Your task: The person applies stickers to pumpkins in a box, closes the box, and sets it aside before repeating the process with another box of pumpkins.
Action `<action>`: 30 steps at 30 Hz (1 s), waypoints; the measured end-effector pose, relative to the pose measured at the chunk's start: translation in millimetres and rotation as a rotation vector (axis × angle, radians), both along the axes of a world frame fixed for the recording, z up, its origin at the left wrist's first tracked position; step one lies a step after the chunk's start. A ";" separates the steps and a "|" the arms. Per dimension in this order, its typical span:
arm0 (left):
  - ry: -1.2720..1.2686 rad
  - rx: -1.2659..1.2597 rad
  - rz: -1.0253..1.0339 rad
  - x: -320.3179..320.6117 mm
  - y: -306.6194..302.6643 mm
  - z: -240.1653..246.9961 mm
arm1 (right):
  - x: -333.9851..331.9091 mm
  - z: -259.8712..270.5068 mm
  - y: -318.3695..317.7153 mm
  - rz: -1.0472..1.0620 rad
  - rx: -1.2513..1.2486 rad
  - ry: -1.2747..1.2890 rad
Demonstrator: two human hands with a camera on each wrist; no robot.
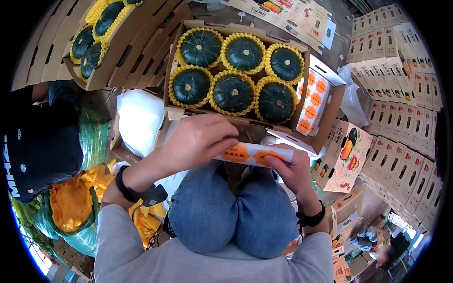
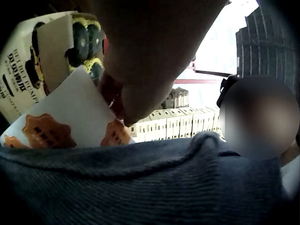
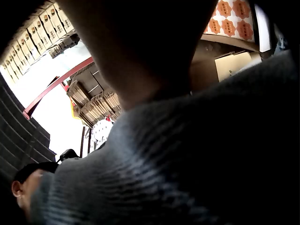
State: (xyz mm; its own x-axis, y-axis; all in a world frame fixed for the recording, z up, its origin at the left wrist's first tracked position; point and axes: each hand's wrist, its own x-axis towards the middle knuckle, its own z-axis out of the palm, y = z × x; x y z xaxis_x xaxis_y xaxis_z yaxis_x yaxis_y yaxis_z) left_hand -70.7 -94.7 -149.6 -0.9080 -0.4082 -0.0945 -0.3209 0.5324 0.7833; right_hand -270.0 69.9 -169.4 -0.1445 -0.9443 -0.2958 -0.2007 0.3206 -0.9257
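The right hand is pinching the sticker strip, six o'clock of the pumpkins; the left hand is curling at its nine-o'clock end, grip unclear. Uneven pulling could be tearing it.

At the upper right we see grey floor, a flat printed carton apparently lying on it; top centre, an open box carries six netted squashes.

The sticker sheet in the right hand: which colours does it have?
The sticker sheet is white with orange shapes, clearest in the head view.
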 end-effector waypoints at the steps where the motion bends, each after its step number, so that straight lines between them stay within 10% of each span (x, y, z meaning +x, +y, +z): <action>1: 0.105 -0.142 -0.049 -3.3 0.2 -4.8 | -1.4 -1.6 -0.3 -0.024 0.039 -0.012; 4: 0.327 -0.423 -0.187 -11.8 2.2 -15.7 | -5.9 -14.2 3.7 -0.133 0.134 -0.072; 8: 0.274 -0.252 0.128 -26.2 -3.5 -15.2 | -7.0 -23.8 8.3 -0.219 0.169 -0.132; 15: 0.271 -0.440 -0.248 -22.1 -3.7 -22.4 | -10.1 -27.3 8.5 -0.244 0.155 -0.187; 23: 0.317 0.247 0.201 -27.4 -67.3 -32.0 | -19.9 -48.2 15.4 -0.364 0.123 -0.138; 30: -0.083 -0.284 0.090 -50.3 -65.2 -46.2 | -14.8 -33.0 6.4 -0.222 0.104 -0.130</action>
State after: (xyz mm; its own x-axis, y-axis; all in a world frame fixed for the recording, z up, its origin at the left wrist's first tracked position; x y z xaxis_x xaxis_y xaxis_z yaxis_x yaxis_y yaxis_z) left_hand -121.1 -159.9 -195.8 -0.8610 -0.5073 -0.0368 -0.4330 0.6932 0.5762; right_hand -284.8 76.3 -202.3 -0.2991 -0.8573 -0.4190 0.0040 0.4380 -0.8990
